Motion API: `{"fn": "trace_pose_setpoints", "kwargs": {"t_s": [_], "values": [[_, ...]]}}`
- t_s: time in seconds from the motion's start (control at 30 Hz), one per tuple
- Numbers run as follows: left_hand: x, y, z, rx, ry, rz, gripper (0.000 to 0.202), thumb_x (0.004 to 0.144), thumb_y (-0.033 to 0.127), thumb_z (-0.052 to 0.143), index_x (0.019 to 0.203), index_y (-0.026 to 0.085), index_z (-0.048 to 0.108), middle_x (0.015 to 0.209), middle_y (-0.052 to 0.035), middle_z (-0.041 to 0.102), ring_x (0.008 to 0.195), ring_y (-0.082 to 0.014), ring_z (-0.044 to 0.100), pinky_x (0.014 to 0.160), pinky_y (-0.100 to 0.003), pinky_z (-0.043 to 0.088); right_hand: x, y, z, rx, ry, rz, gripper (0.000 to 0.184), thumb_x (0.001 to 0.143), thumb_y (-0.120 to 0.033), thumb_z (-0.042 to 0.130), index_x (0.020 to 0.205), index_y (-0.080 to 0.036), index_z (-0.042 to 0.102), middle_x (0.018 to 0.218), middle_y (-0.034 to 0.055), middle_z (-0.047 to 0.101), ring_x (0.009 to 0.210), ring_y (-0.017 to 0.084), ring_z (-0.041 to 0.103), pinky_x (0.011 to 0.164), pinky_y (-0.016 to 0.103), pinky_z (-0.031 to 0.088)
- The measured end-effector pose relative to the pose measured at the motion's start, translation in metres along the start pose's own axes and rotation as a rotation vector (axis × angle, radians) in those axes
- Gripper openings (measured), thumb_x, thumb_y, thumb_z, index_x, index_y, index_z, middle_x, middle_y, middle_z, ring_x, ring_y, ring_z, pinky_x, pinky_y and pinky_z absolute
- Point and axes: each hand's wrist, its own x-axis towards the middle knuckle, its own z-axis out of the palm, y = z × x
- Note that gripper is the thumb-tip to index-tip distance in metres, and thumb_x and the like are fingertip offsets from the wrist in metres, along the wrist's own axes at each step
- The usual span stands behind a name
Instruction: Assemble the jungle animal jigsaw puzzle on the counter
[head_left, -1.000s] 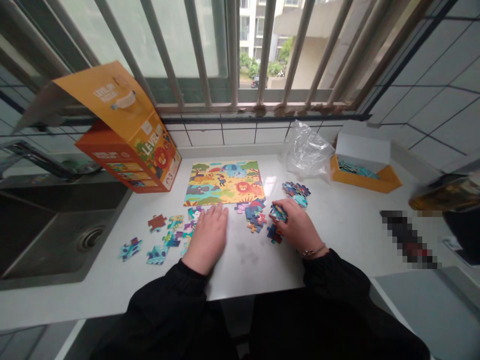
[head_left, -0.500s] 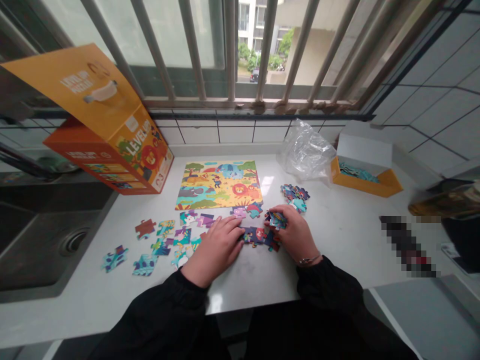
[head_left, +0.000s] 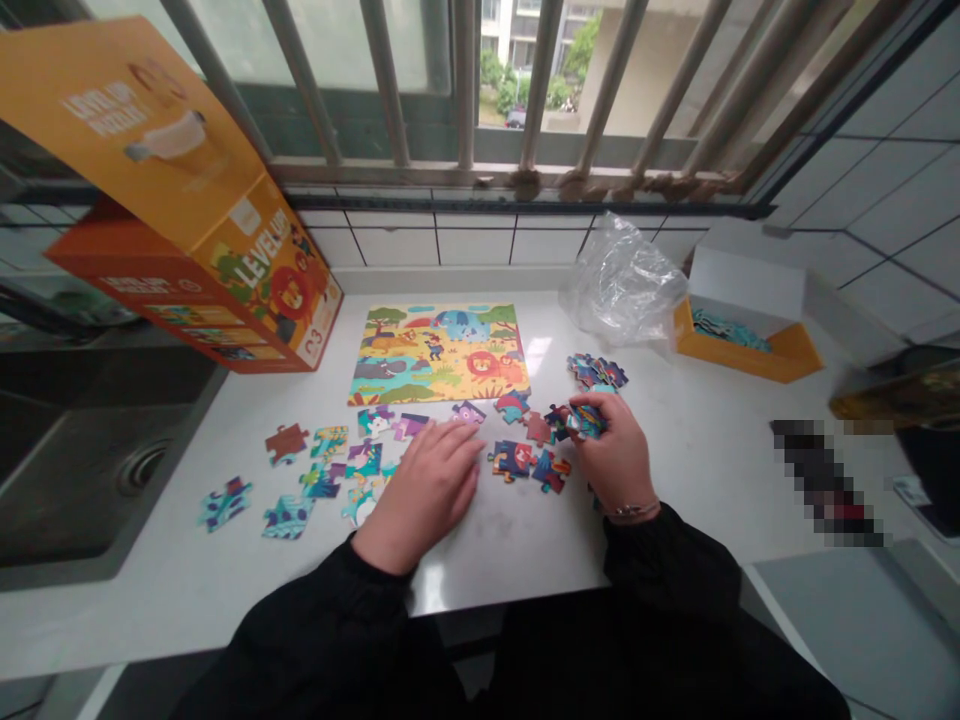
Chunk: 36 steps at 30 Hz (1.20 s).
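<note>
A colourful animal puzzle picture (head_left: 439, 355) lies flat at the back of the white counter (head_left: 697, 450). Loose puzzle pieces (head_left: 322, 470) are scattered in front of it, several to the left and several more (head_left: 529, 462) between my hands. My left hand (head_left: 424, 490) lies flat and open on the counter, fingertips touching pieces near the middle. My right hand (head_left: 615, 455) is closed on a small bunch of puzzle pieces (head_left: 583, 420), held just above the counter. A further small heap of pieces (head_left: 598, 372) lies behind it.
An orange puzzle box (head_left: 195, 250) with its lid up stands at the left. A steel sink (head_left: 82, 470) is sunk in the counter further left. A crumpled clear plastic bag (head_left: 622, 285) and a small orange tray of pieces (head_left: 742, 335) sit at the back right. A barred window runs behind.
My left hand slid right toward the middle pieces. My right hand lifted its bunch of pieces slightly to the right, and the pieces between my hands have been spread apart.
</note>
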Motion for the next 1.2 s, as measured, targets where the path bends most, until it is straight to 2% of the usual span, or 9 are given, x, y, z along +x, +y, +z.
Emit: {"fn": "trace_pose_setpoints", "kwargs": {"t_s": [0.13,0.3,0.43,0.57,0.7,0.83,0.93,1.03,1.2], "values": [[0.010,0.022,0.018,-0.096,-0.092,0.085,0.055,0.106,0.029,0.069,0.159,0.024,0.056,0.161,-0.0125,0.064,0.152,-0.0346,0.056,0.134,-0.063,0.036,0.000,0.002,-0.002,-0.028,0.063,0.063,0.019,0.095,-0.038,0.073,0.107,-0.024,0.074,0.113,0.0099,0.074,0.108,0.031,0.070,0.097,0.046,0.056],[0.023,0.036,0.024,-0.199,-0.127,0.132,0.048,0.103,0.026,0.074,0.149,0.022,0.061,0.145,-0.0125,0.073,0.138,-0.0325,0.065,0.130,-0.060,0.041,-0.001,0.003,-0.002,-0.044,0.054,0.020,0.018,0.091,-0.032,0.072,0.107,-0.023,0.073,0.112,0.0097,0.072,0.110,0.031,0.069,0.100,0.047,0.055],[0.021,0.031,0.012,-0.302,-0.016,0.144,0.045,0.104,0.033,0.075,0.146,0.024,0.062,0.139,-0.0123,0.073,0.131,-0.0306,0.067,0.125,-0.056,0.048,0.000,0.000,-0.005,-0.059,0.085,0.013,0.019,0.098,-0.038,0.067,0.109,-0.023,0.071,0.109,0.0095,0.073,0.103,0.029,0.069,0.096,0.044,0.055],[0.015,0.019,-0.003,-0.299,0.148,0.023,0.032,0.103,0.031,0.076,0.133,0.023,0.068,0.134,-0.0123,0.074,0.128,-0.0303,0.067,0.119,-0.056,0.052,-0.001,0.007,-0.019,-0.139,0.097,0.044,0.024,0.105,-0.042,0.059,0.111,-0.022,0.071,0.109,0.0109,0.075,0.103,0.029,0.069,0.096,0.044,0.054],[0.011,0.007,-0.004,-0.220,0.146,-0.085,0.017,0.101,0.028,0.077,0.116,0.022,0.072,0.129,-0.0126,0.074,0.124,-0.0323,0.066,0.112,-0.057,0.054,-0.006,0.027,-0.041,-0.258,0.077,0.096,0.029,0.106,-0.046,0.059,0.111,-0.022,0.072,0.107,0.0120,0.076,0.099,0.030,0.070,0.091,0.043,0.052],[0.010,0.003,0.002,-0.165,0.097,-0.116,0.014,0.100,0.030,0.077,0.111,0.023,0.072,0.127,-0.0110,0.073,0.122,-0.0321,0.065,0.107,-0.054,0.055,-0.008,0.040,-0.055,-0.317,0.062,0.157,0.033,0.105,-0.052,0.062,0.112,-0.022,0.075,0.100,0.0102,0.078,0.087,0.029,0.071,0.080,0.040,0.052],[0.011,0.004,0.004,-0.117,0.086,-0.146,0.014,0.099,0.028,0.078,0.111,0.023,0.072,0.127,-0.0107,0.072,0.122,-0.0325,0.064,0.108,-0.054,0.053,-0.007,0.039,-0.055,-0.340,-0.025,-0.021,0.030,0.106,-0.046,0.062,0.115,-0.021,0.074,0.108,0.0135,0.078,0.098,0.032,0.072,0.088,0.044,0.056],[0.011,0.005,0.002,-0.103,0.091,-0.165,0.016,0.098,0.028,0.080,0.111,0.022,0.072,0.127,-0.0114,0.072,0.122,-0.0333,0.064,0.109,-0.055,0.053,-0.008,0.038,-0.054,-0.278,-0.219,-0.178,0.027,0.104,-0.041,0.068,0.123,-0.022,0.073,0.117,0.0144,0.078,0.109,0.033,0.073,0.098,0.050,0.059],[0.011,0.005,-0.002,-0.140,0.055,-0.139,0.017,0.097,0.031,0.083,0.107,0.021,0.073,0.123,-0.0120,0.073,0.120,-0.0331,0.065,0.105,-0.053,0.055,-0.017,0.047,-0.065,-0.205,-0.369,-0.219,0.043,0.096,-0.039,0.082,0.136,-0.026,0.071,0.133,0.0144,0.075,0.125,0.036,0.071,0.110,0.057,0.059]]}}
